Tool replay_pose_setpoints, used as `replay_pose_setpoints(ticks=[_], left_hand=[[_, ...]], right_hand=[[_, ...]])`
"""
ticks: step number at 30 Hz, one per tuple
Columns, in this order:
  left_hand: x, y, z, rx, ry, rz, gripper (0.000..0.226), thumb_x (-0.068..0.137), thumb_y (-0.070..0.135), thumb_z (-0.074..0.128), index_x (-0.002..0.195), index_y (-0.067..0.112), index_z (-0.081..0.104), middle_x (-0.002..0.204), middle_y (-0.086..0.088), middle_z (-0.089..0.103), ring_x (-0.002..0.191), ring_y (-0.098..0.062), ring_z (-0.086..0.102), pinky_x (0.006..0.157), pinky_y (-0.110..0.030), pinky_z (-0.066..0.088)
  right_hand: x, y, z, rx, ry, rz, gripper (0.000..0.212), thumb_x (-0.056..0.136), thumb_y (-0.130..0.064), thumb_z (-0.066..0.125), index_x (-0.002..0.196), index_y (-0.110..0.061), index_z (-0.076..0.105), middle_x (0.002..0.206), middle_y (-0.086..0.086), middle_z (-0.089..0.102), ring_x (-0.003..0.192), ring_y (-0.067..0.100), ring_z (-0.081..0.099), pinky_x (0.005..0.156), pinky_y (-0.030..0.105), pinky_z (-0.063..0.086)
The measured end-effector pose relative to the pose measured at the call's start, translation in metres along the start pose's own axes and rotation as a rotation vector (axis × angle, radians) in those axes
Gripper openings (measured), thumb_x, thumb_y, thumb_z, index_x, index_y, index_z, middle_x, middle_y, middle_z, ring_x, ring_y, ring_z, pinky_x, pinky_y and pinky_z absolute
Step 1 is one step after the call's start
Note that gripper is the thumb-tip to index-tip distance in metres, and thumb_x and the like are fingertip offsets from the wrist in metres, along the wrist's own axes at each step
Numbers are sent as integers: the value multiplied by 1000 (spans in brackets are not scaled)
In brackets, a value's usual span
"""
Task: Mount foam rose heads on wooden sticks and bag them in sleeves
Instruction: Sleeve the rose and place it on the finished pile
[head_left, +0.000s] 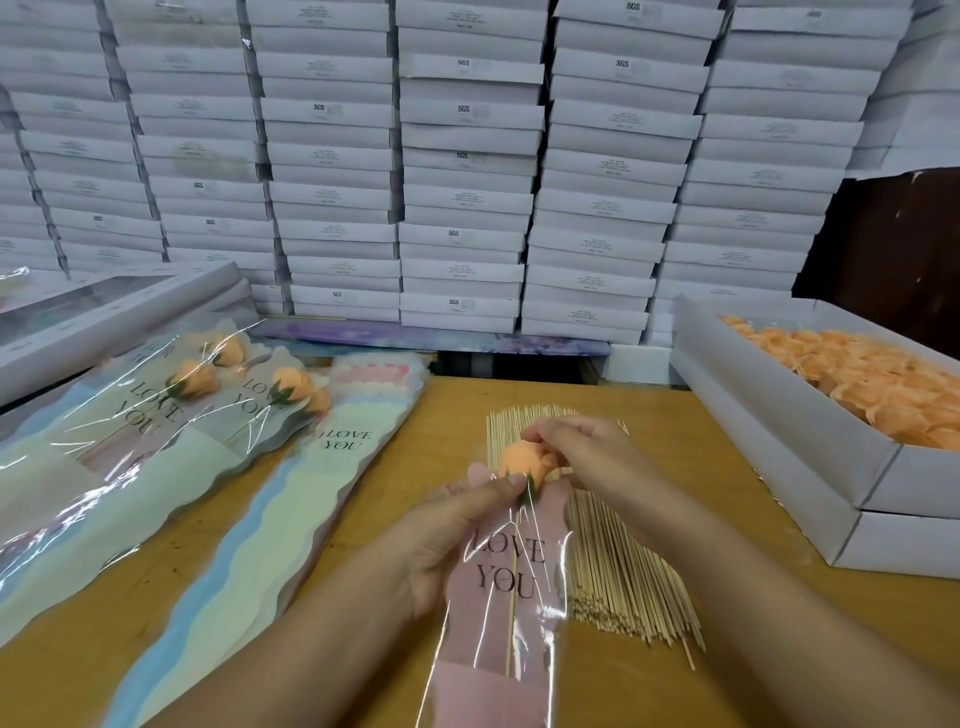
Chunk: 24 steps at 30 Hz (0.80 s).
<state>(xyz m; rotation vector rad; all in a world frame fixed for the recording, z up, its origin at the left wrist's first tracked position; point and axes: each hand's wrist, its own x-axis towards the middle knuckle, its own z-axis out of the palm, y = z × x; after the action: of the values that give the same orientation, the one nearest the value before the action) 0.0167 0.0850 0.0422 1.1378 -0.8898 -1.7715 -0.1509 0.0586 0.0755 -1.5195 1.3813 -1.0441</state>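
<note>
Behind everything, from nine o'clock round to three, stands the wall of stacked white cartons (467, 171). At three o'clock sits the open box of loose orange rose heads (852, 374), and at nine o'clock the pile of finished sleeved roses (156, 415), with the stack of empty pastel sleeves (291, 499) just beside it toward the middle. The wooden table (769, 623) carries it all.

At the centre lies my bundle of wooden sticks (618, 571), partly under the work. My left hand (452, 540) grips the pink "LOVE YOU" sleeve (504, 597) near its mouth, thumb pinching the film. My right hand (582, 457) pinches the orange rose head (519, 462), which sits at the sleeve's opening, its stick (511, 613) already running down inside.

What worries me: I judge the head is wider than the mouth (the film looks thin and clingy), so pushing it in crooked could crumple the petals or split the seam. If I press from the top, the head may slide off its stick, or the point could pierce the bottom of the sleeve.
</note>
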Motion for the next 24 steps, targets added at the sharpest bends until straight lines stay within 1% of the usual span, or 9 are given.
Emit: replay_pose_setpoints(ticks=[2, 3, 6, 9, 14, 16, 18, 21, 24], left_hand=[[-3, 2, 1, -14, -24, -4, 48, 80, 19, 78, 121, -3, 65, 99, -18, 76, 79, -23, 75, 59, -24, 58], [-3, 2, 1, -12, -22, -11, 50, 81, 19, 78, 124, -2, 64, 105, -20, 75, 79, -24, 74, 56, -24, 57], [-2, 1, 1, -16, -15, -28, 61, 80, 21, 79, 133, -2, 59, 119, -26, 68, 86, -30, 70, 66, -33, 60], [-4, 2, 4, -25, -44, -30, 57, 84, 26, 76, 129, -5, 61, 122, -29, 66, 88, -32, 67, 82, -39, 57], [-2, 1, 3, -41, -8, -16, 60, 83, 22, 77, 133, -4, 56, 119, -29, 67, 82, -31, 68, 72, -37, 60], [-2, 2, 3, -44, -17, -18, 57, 84, 21, 76, 132, -5, 58, 110, -27, 69, 80, -30, 67, 74, -36, 58], [-3, 3, 3, -36, -20, -20, 57, 80, 21, 77, 129, -3, 60, 103, -23, 70, 81, -31, 67, 80, -40, 57], [-2, 1, 2, -11, -9, -10, 64, 78, 21, 80, 133, 1, 56, 112, -25, 71, 88, -33, 65, 93, -47, 53], [-2, 2, 1, -5, -23, -9, 69, 77, 20, 82, 137, 3, 53, 114, -25, 70, 87, -33, 65, 92, -47, 52]], right_hand=[[-1, -1, -1, -17, -14, -7, 23, 98, -31, 54, 96, -25, 76, 92, -12, 72, 88, 1, 64, 79, 22, 46], [-1, -1, -2, -41, -29, -16, 20, 98, -28, 56, 97, -26, 76, 95, -12, 72, 91, 1, 63, 81, 22, 46], [-2, -1, -3, -97, -69, -38, 18, 95, -15, 61, 101, -29, 73, 104, -10, 71, 99, 2, 64, 84, 17, 47], [-1, 0, -4, -102, -59, -52, 22, 94, -13, 64, 104, -32, 70, 104, -8, 72, 97, 3, 66, 81, 15, 48], [-1, 2, -1, -87, -38, -59, 21, 95, -18, 62, 103, -35, 69, 103, -8, 72, 94, 3, 67, 76, 15, 47], [0, 3, 0, -58, -20, -68, 16, 95, -22, 61, 102, -31, 72, 99, -10, 73, 91, 0, 67, 77, 16, 47], [0, 3, 1, -37, -11, -75, 15, 96, -27, 59, 100, -29, 74, 93, -10, 74, 85, -1, 67, 80, 19, 48], [1, 3, 0, -61, -31, -62, 22, 97, -40, 55, 105, -29, 73, 90, -9, 74, 88, 2, 67, 92, 30, 49], [1, 2, -2, -80, -66, -43, 29, 96, -47, 54, 112, -30, 71, 91, -9, 73, 95, 5, 65, 101, 38, 46]])
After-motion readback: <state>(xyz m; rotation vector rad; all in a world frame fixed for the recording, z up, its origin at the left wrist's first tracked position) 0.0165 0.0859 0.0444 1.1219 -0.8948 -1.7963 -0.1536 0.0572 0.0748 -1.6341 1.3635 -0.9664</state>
